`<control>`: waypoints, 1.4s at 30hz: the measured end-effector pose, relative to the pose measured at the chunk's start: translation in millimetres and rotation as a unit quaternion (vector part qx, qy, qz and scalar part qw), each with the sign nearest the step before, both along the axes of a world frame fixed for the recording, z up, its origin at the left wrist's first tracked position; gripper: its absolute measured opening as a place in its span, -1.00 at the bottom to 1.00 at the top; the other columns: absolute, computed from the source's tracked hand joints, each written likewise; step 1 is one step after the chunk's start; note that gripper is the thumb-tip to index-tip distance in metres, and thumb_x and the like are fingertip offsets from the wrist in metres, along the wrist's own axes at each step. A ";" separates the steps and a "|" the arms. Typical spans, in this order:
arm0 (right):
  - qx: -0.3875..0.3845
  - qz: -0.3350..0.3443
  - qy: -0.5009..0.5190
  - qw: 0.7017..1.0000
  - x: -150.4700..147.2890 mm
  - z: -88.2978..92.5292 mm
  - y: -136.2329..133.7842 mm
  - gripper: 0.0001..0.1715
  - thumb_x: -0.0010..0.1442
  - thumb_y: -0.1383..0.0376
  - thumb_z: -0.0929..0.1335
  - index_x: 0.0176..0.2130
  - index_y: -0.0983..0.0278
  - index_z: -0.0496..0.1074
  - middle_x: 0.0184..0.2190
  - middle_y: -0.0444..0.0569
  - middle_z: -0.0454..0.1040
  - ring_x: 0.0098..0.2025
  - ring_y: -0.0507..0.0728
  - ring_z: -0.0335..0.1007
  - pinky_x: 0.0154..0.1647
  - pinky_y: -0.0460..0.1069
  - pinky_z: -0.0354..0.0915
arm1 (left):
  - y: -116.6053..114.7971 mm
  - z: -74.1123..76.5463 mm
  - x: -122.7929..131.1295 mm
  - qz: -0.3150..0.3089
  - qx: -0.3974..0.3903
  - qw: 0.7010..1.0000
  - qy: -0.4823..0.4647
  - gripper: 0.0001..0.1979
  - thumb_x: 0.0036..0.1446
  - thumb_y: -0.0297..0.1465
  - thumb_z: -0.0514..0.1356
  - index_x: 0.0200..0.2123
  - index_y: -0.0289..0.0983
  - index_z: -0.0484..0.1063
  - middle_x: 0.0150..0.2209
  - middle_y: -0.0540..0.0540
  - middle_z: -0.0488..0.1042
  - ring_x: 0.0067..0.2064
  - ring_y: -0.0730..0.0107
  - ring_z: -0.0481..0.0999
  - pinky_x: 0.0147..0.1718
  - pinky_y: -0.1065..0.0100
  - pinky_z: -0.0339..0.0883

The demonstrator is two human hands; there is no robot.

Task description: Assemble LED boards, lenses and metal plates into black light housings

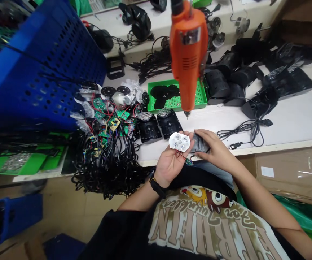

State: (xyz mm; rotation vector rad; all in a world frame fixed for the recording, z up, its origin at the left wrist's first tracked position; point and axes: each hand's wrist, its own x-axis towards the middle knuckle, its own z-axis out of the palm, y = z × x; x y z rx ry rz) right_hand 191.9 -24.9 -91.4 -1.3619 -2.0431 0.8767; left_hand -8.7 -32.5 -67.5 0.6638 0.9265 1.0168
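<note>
The left hand's fingers (179, 151) lie close together and curl up under a white hexagonal LED board (179, 142), which sits at their tips, its lenses facing up. The palm (168, 164) faces up, and I can't make out how the thumb stands behind the board. Thin wires (179, 155) run down from the board across the hand to a small green circuit board (188, 161) dangling just beside the palm.

The right hand's fingers (208, 139) are pressed together and lie flat on a black plate (197, 143) at the bench's front edge, close beside the LED board. A black watch (157, 186) circles the left wrist.

An orange electric screwdriver (188, 50) hangs upright above both hands, touched by neither, its bit (187, 115) pointing down. Behind it sits a green tray (177, 103) of black discs. Two black square housings (158, 126) stand just left of the hands. Further left, green boards (109, 121) trail red and black wires into a heap of black cables (107, 166) spilling over the edge of the white bench (293, 122). A blue crate (44, 68) leans at the far left, black lamp bodies (226, 79) crowd the right, and a black power cord (242, 135) lies coiled beside them.
</note>
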 end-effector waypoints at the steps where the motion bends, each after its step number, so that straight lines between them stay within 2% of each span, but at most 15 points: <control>1: -0.001 0.000 -0.003 1.000 0.1 0.9 0.0 -0.09 0.14 0.22 0.50 0.39 0.09 0.20 0.33 0.11 0.33 0.37 0.38 0.25 0.41 0.40 0.20 | 0.2 2.2 0.8 -0.005 -0.005 1.000 -0.008 -0.45 0.24 -0.52 -0.08 0.21 -0.14 0.42 0.28 -0.13 0.46 0.45 0.15 0.23 0.39 -0.14 0.22; 6: -0.008 0.000 -0.016 1.000 0.7 6.6 0.6 -0.10 0.14 0.22 0.51 0.38 0.15 0.23 0.35 0.14 0.30 0.39 0.37 0.21 0.44 0.36 0.18 | 1.3 12.9 3.1 0.013 -0.055 0.996 -0.065 -0.37 0.18 -0.62 -0.12 0.23 -0.17 0.40 0.25 -0.14 0.50 0.45 0.22 0.24 0.41 -0.11 0.20; 12: -0.007 -0.009 -0.019 1.000 -0.7 7.2 -0.3 -0.13 0.17 0.18 0.50 0.37 0.13 0.23 0.31 0.14 0.34 0.36 0.38 0.27 0.41 0.39 0.21 | -1.6 6.6 -1.1 0.059 -0.075 0.992 -0.084 -0.56 0.32 -0.54 -0.08 0.11 -0.22 0.47 0.31 -0.16 0.43 0.45 0.17 0.22 0.44 -0.04 0.16; 18: -0.002 -0.019 -0.010 1.000 -2.7 5.7 -2.2 -0.15 0.17 0.17 0.50 0.36 0.12 0.25 0.29 0.14 0.37 0.34 0.39 0.30 0.39 0.40 0.24 | -1.8 2.1 -3.2 0.052 -0.060 0.994 -0.080 -0.56 0.30 -0.55 -0.06 0.10 -0.19 0.46 0.34 -0.12 0.40 0.46 0.18 0.20 0.46 -0.04 0.13; 26: -0.004 -0.026 -0.002 1.000 -4.3 5.7 -2.6 -0.15 0.16 0.17 0.50 0.36 0.12 0.26 0.29 0.13 0.38 0.34 0.38 0.31 0.39 0.38 0.24 | -1.4 5.1 -3.3 0.052 -0.061 0.995 -0.063 -0.57 0.34 -0.54 -0.10 0.07 -0.20 0.46 0.34 -0.11 0.40 0.47 0.20 0.19 0.46 -0.04 0.12; 31: -0.008 -0.023 -0.004 1.000 -3.8 5.0 -2.6 -0.14 0.15 0.18 0.51 0.36 0.14 0.26 0.30 0.15 0.37 0.34 0.38 0.30 0.39 0.38 0.24 | -1.7 6.1 -2.2 0.065 -0.076 0.992 -0.083 -0.56 0.34 -0.56 -0.11 0.08 -0.21 0.46 0.29 -0.10 0.45 0.45 0.22 0.21 0.48 -0.06 0.06; 34: -0.011 -0.024 -0.003 1.000 -3.7 4.7 -2.4 -0.14 0.15 0.19 0.51 0.36 0.17 0.26 0.30 0.16 0.37 0.35 0.37 0.29 0.41 0.35 0.23 | -0.5 10.5 -0.5 0.066 -0.087 0.990 -0.084 -0.51 0.34 -0.58 -0.14 0.13 -0.21 0.45 0.32 -0.11 0.43 0.45 0.23 0.21 0.47 -0.03 0.11; 37: -0.013 -0.025 -0.004 1.000 -3.8 4.8 -2.4 -0.13 0.15 0.19 0.51 0.36 0.18 0.26 0.30 0.16 0.37 0.35 0.37 0.29 0.41 0.35 0.23 | 1.4 18.3 2.4 0.105 -0.140 0.976 -0.126 -0.44 0.33 -0.65 -0.17 0.24 -0.24 0.38 0.36 -0.15 0.37 0.44 0.25 0.24 0.43 0.08 0.21; 39: -0.015 -0.027 -0.004 1.000 -4.0 5.1 -2.7 -0.13 0.14 0.19 0.52 0.36 0.18 0.26 0.30 0.16 0.37 0.35 0.36 0.30 0.40 0.34 0.24 | 2.5 23.6 4.3 0.155 -0.192 0.952 -0.180 -0.38 0.30 -0.69 -0.18 0.32 -0.27 0.31 0.37 -0.18 0.35 0.42 0.26 0.28 0.40 0.15 0.27; 42: -0.013 -0.031 -0.007 0.999 -4.4 5.2 -3.4 -0.13 0.14 0.20 0.52 0.35 0.23 0.27 0.30 0.18 0.38 0.35 0.37 0.30 0.41 0.33 0.24 | 2.9 28.1 6.1 0.211 -0.239 0.916 -0.245 -0.30 0.28 -0.73 -0.19 0.40 -0.23 0.21 0.36 -0.18 0.36 0.39 0.22 0.33 0.35 0.14 0.33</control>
